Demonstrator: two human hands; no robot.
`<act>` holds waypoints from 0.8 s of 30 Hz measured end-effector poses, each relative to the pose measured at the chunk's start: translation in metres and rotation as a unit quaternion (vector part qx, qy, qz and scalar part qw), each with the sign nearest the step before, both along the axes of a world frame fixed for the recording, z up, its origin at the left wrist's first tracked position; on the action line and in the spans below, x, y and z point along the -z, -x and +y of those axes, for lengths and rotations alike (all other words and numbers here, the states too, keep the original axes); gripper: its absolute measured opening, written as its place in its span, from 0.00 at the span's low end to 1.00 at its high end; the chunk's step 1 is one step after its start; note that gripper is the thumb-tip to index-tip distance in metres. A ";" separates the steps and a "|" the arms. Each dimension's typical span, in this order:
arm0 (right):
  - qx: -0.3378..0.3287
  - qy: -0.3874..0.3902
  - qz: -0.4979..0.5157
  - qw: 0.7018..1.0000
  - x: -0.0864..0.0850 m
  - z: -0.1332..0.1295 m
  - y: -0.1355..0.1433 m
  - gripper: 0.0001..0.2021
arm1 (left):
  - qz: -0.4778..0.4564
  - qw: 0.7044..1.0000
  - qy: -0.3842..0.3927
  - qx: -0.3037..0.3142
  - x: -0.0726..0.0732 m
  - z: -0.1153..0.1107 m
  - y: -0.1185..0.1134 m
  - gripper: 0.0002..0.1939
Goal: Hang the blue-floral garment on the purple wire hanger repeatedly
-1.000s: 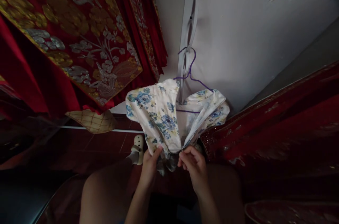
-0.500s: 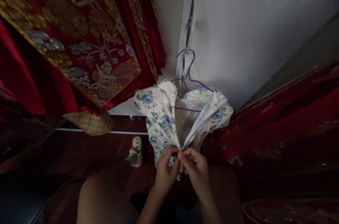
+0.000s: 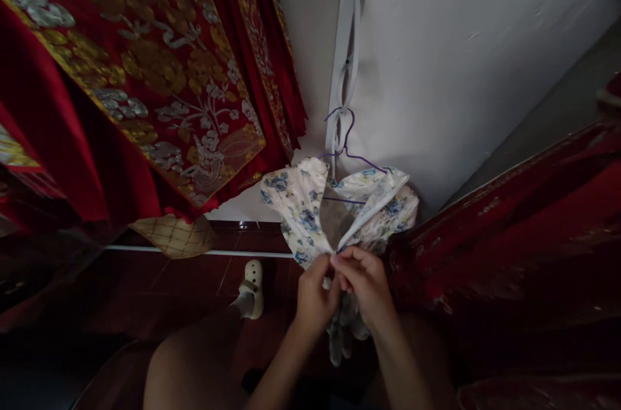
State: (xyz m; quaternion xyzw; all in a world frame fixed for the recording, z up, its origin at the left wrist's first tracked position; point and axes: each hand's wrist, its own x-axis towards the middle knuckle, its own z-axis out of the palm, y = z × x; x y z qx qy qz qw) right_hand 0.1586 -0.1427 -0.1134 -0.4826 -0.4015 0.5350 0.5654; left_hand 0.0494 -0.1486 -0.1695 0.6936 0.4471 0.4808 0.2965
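A white garment with blue flowers (image 3: 308, 216) hangs from a purple wire hanger (image 3: 361, 158) in front of me. Its front or back opening spreads into a V above my hands. My left hand (image 3: 315, 290) pinches the cloth at the bottom of that V. Right beside it, my right hand (image 3: 366, 284) pinches the other edge, fingertips touching those of the left. Whatever fastener lies between the fingertips is hidden. The garment's lower part dangles behind and below my hands, mostly out of sight.
Red cloth with gold and silver embroidery (image 3: 184, 106) hangs at the left. The hanger hooks onto a white strip (image 3: 342, 74) along the pale wall (image 3: 451, 61). More red fabric (image 3: 528, 235) stands at the right. My foot wears a cream clog (image 3: 253, 287) on dark red tiles.
Both hands, still pinching, have shifted slightly up and right in view. The garment's middle is drawn upward and its shoulders look narrower. The camera has tilted a little.
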 end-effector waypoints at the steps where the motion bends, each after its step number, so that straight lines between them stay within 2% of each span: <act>1: 0.026 -0.002 0.004 1.000 -0.003 0.006 -0.004 0.14 | 0.036 0.999 0.009 0.020 0.003 -0.004 -0.003 0.05; 4: 0.102 -0.057 0.000 0.993 -0.032 0.036 -0.017 0.12 | 0.194 0.977 0.048 0.069 0.007 -0.017 -0.012 0.06; 8: 0.079 -0.131 -0.015 0.988 -0.084 0.069 -0.022 0.10 | 0.379 0.917 0.071 0.098 0.001 -0.018 -0.013 0.09; 10: 0.064 -0.142 -0.021 0.988 -0.098 0.073 -0.018 0.09 | 0.406 0.905 0.075 0.104 -0.004 -0.010 -0.007 0.10; 12: 0.048 -0.145 -0.022 0.988 -0.098 0.071 -0.015 0.09 | 0.384 0.913 0.074 0.114 -0.010 0.002 0.001 0.07; 14: 0.043 -0.144 -0.022 0.988 -0.090 0.067 -0.013 0.09 | 0.312 0.941 0.056 0.115 -0.022 0.015 0.011 0.06; 16: 0.041 -0.143 -0.028 0.988 -0.081 0.062 -0.014 0.10 | 0.199 0.976 0.006 0.092 -0.042 0.030 0.021 0.07; 18: 0.031 -0.150 -0.036 0.988 -0.076 0.059 -0.015 0.10 | 0.099 0.992 -0.070 0.041 -0.071 0.047 0.027 0.14; 19: 0.023 -0.156 -0.039 0.987 -0.075 0.059 -0.015 0.10 | 0.071 0.990 -0.117 0.023 -0.086 0.056 0.028 0.18; 21: 0.011 -0.168 -0.044 0.985 -0.074 0.060 -0.014 0.10 | 0.066 0.979 -0.191 0.007 -0.114 0.073 0.028 0.19; 24: 0.013 -0.195 -0.054 0.979 -0.068 0.070 -0.012 0.11 | 0.116 0.962 -0.249 0.001 -0.138 0.091 0.023 0.09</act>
